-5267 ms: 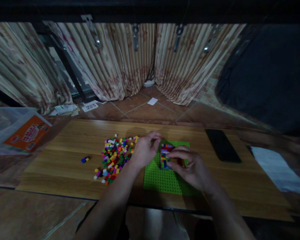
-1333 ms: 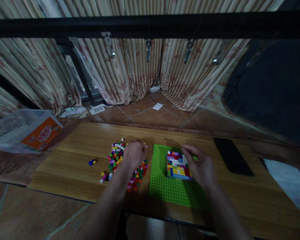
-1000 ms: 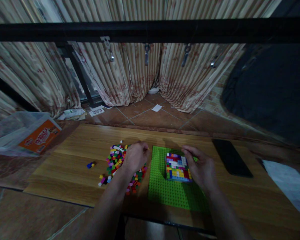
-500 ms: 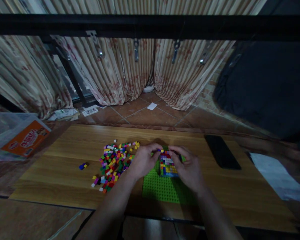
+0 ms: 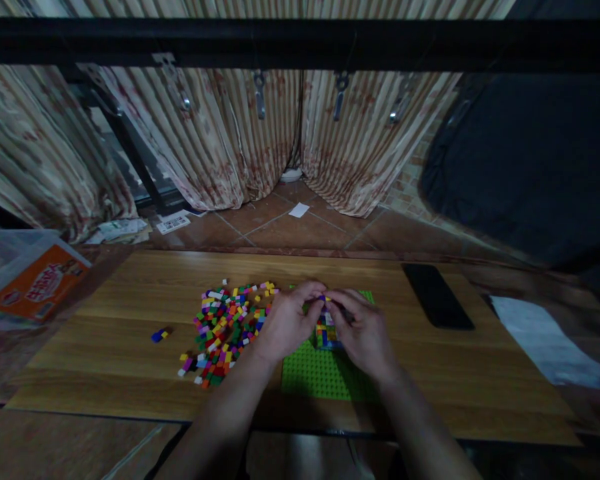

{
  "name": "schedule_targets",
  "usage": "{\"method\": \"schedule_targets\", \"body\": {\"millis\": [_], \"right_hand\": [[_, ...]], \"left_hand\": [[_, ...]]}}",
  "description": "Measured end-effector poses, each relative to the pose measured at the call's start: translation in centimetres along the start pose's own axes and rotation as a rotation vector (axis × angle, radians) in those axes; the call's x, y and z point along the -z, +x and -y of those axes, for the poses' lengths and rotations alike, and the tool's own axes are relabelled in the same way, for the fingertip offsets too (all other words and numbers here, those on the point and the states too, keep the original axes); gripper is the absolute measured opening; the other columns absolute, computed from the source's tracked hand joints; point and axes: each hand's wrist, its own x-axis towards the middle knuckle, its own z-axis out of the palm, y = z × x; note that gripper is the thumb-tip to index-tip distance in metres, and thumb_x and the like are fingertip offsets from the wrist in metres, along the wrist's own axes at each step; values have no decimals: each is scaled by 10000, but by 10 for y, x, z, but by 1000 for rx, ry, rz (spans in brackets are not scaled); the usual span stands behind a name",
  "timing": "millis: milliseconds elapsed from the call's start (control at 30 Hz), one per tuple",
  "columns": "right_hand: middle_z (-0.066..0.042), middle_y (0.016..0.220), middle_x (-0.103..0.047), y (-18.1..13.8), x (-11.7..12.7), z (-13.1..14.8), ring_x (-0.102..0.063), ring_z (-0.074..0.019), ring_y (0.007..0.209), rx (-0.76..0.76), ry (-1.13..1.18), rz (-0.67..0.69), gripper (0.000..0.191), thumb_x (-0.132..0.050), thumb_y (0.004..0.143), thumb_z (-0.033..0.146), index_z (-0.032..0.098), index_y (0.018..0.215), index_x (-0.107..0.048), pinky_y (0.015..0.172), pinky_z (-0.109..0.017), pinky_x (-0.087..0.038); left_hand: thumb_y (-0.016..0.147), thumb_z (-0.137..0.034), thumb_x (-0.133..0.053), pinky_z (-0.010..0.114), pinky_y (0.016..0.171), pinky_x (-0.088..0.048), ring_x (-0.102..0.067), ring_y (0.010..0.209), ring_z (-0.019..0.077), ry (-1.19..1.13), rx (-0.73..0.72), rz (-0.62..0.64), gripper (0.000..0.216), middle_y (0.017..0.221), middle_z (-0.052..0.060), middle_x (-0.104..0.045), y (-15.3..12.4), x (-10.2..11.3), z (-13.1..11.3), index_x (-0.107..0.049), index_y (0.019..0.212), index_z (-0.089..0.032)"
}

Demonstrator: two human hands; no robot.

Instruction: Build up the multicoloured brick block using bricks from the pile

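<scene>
My left hand [image 5: 289, 321] and my right hand [image 5: 364, 328] meet over a green studded baseplate [image 5: 325, 377]. Between their pinched fingertips are small toy bricks [image 5: 325, 299], purple-blue and yellow; exactly which finger grips which brick is too small to make out. Below the fingers, a block of multicoloured bricks [image 5: 326, 339] stands on the baseplate, partly covered by my right hand. Left of my left hand lies a loose pile of small coloured bricks [image 5: 230, 327].
A few joined blue and yellow bricks [image 5: 160, 335] lie apart on the wooden table [image 5: 105, 360]. A black phone-like slab [image 5: 437, 297] and a white sheet [image 5: 550, 340] are to the right. At the left stands a clear plastic box [image 5: 17, 250] with an orange label.
My right hand has moved left, its fingertips now touching those of my left hand and covering more of the brick block. The whole view has shifted slightly.
</scene>
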Motion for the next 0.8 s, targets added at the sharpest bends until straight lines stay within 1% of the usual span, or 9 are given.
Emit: {"method": "schedule_targets", "body": {"millis": [100,267,333,400,467,633,800], "right_hand": [[-37,957,-705,0,-1,1,-649,-187,899,-1,-19,-18,234,-491,924,215,264,1001,-706,804,-316,-514],[-45,922,-701,-2,-2,0,-650,-195,870,-14,-55,-44,231,-488,924,233,258,992,-708,786,-326,-521],[-49,940,-701,-2,-2,-1,-652,-193,877,-23,-59,-58,237,-487,928,241,251,1040,-696,794,-329,-521],[-60,987,-699,-2,1,-4,-654,-196,911,-52,-65,-84,266,-482,934,257,239,1118,-673,818,-334,-519],[-77,1028,-695,0,5,-7,-652,-204,952,-89,-77,-119,290,-464,941,274,219,1142,-666,850,-344,-514],[-99,1012,-712,3,17,-16,-666,-230,949,-179,-133,-155,290,-457,927,307,187,1022,-703,862,-372,-511],[-88,1008,-736,0,19,-22,-678,-239,938,-285,-91,-114,267,-496,898,333,193,996,-702,862,-382,-502]], "left_hand": [[847,-133,-567,241,842,-563,-702,855,121,39,-7,-28,172,925,3,-739,0,-2,-5,-641,986,-202],[826,-118,-574,245,826,-571,-704,831,123,67,22,-87,174,907,1,-743,-2,-9,-9,-646,960,-203],[827,-120,-574,248,828,-572,-707,839,128,56,33,-93,186,925,5,-748,-2,-11,-8,-656,971,-205],[836,-127,-570,261,857,-567,-709,867,136,63,40,-102,199,967,15,-750,-2,-11,-5,-668,992,-202],[852,-140,-563,279,895,-557,-706,904,148,85,45,-119,198,997,29,-749,-1,-9,-2,-678,1004,-193],[883,-141,-529,304,932,-539,-693,968,166,129,50,-164,205,1019,49,-744,2,-1,4,-691,1004,-176],[883,-121,-519,305,908,-542,-690,960,167,177,40,-144,225,1004,46,-742,3,-1,2,-694,1011,-183]]}}
